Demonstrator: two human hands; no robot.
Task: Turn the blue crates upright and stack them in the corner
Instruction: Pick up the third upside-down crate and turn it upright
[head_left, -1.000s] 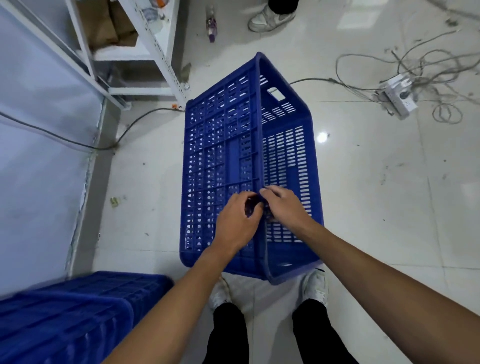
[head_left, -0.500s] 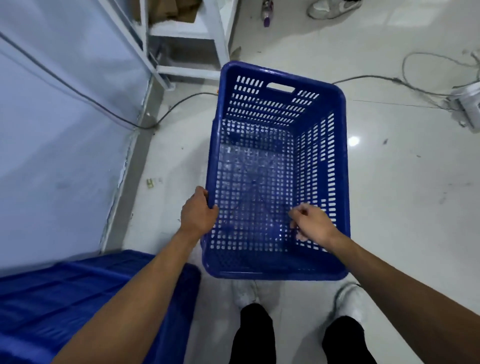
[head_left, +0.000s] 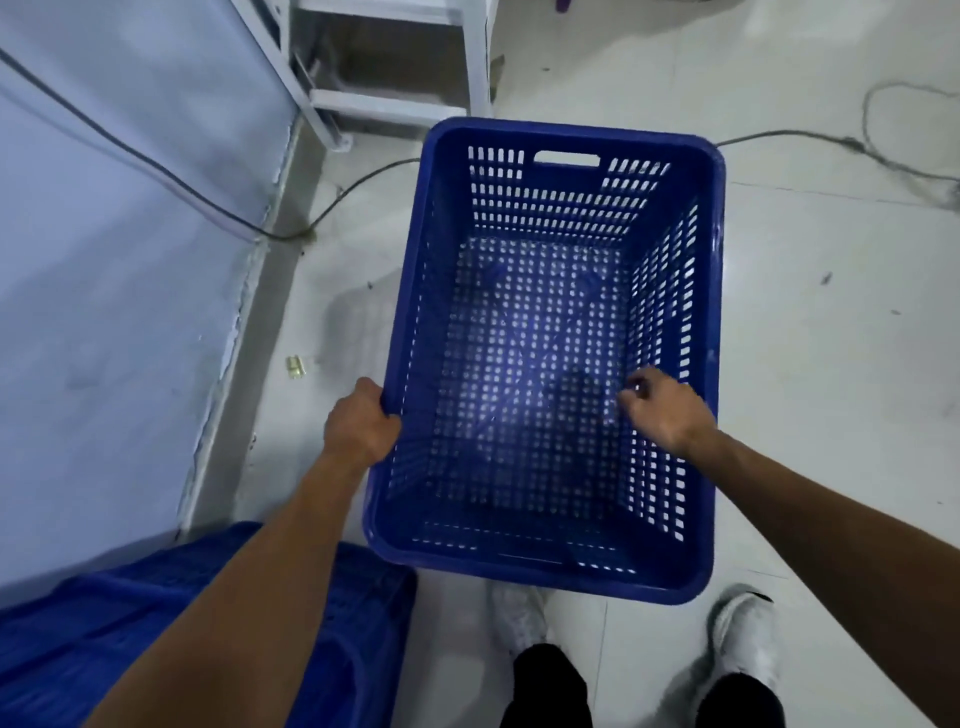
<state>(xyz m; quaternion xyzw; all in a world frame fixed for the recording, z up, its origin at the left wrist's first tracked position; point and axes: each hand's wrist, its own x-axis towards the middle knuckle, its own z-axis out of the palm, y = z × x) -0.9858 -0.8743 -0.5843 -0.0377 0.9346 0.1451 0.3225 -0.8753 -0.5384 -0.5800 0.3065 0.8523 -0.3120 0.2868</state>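
A blue perforated crate (head_left: 550, 208) stands upright with its opening facing up, in the middle of the view in front of my feet. My left hand (head_left: 361, 423) grips the crate's left rim near its near corner. My right hand (head_left: 662, 410) hovers inside the crate beside the right wall, with its fingers loosely curled and nothing in them. A second blue crate (head_left: 67, 639) lies at the lower left by the wall, partly hidden under my left arm; its ribbed surface faces up.
A pale wall (head_left: 104, 260) runs along the left. The legs of a white shelf frame (head_left: 389, 104) stand at the top. A black cable (head_left: 234, 218) crosses the wall and floor. More cable (head_left: 872, 135) lies at the far right. My white shoes (head_left: 743, 639) are just behind the crate.
The crate was on its side with both hands at its top edge; it has been tipped upright. My left hand moved to the left rim, and my right hand moved inside the crate.
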